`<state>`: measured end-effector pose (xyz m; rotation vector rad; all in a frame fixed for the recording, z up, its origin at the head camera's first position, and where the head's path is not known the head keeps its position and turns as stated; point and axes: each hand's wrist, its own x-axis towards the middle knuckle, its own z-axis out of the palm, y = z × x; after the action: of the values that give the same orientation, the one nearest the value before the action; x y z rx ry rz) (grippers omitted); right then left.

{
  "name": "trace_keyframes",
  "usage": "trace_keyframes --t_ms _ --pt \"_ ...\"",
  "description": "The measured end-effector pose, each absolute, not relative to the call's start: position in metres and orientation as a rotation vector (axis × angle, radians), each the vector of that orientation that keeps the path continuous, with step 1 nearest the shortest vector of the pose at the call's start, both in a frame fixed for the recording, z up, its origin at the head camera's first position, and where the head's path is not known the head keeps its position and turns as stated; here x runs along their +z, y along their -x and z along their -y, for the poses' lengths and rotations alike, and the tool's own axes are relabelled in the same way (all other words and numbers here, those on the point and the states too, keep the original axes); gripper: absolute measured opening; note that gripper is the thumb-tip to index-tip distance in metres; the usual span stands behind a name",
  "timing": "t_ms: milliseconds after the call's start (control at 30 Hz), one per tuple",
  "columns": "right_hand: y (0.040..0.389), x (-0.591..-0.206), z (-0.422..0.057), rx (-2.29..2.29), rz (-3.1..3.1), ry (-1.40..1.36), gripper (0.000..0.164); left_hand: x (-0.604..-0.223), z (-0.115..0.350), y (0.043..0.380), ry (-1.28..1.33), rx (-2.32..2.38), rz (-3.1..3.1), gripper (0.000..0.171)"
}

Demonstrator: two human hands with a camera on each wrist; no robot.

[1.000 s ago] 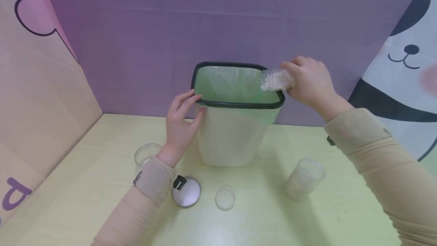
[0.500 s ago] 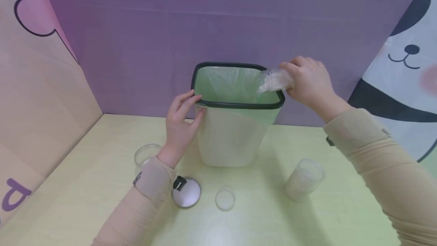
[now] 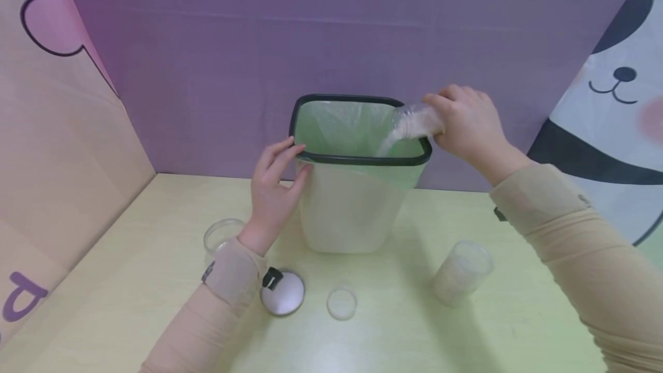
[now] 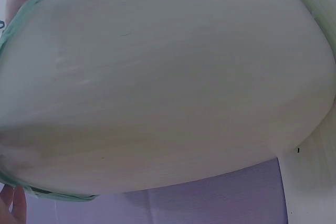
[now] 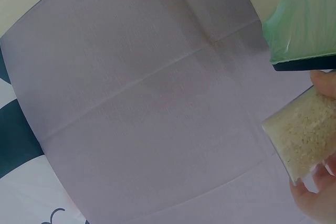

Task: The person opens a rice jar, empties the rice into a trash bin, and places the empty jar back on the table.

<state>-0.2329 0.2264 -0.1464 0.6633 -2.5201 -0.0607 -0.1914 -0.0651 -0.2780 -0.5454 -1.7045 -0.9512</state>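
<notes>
Head view has my right hand [image 3: 468, 128] gripping a clear jar [image 3: 422, 121], tipped over the right side of the bin [image 3: 352, 212] with its mouth inside the opening. Half a second ago the grains [image 3: 396, 136] had barely cleared the mouth; now they fall in a pale stream toward the green bag [image 3: 342, 125] lining the bin. I take this as the pour properly under way, and far from done: in the right wrist view, plenty of grains lie along the jar's side.

My left hand [image 3: 274, 189] pinches the bin's near left corner, just where it was, which I judge keeps the bin steady. On the table [image 3: 404, 332], a second jar [image 3: 463, 274] stands to the right; I cannot tell what it holds. A silver lid [image 3: 284, 295] and a clear disc [image 3: 342, 303] lie in front of the bin.
</notes>
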Motion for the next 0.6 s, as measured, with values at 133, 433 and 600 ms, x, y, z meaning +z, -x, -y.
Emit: trace_keyframes --t_ms 133,433,600 --pt "0.2321 -0.1459 -0.2260 -0.061 2.531 -0.660 0.058 -0.2786 0.0652 0.1918 0.543 -0.952 1.706 0.030" --pt "0.2317 -0.1450 -0.2256 -0.060 2.535 -0.663 0.058 -0.2784 0.0647 0.1921 0.539 -0.958 1.707 0.030" --pt "0.2325 -0.1458 -0.2258 -0.060 2.522 -0.672 0.059 -0.2793 0.0651 0.1931 0.543 -0.956 1.703 0.031"
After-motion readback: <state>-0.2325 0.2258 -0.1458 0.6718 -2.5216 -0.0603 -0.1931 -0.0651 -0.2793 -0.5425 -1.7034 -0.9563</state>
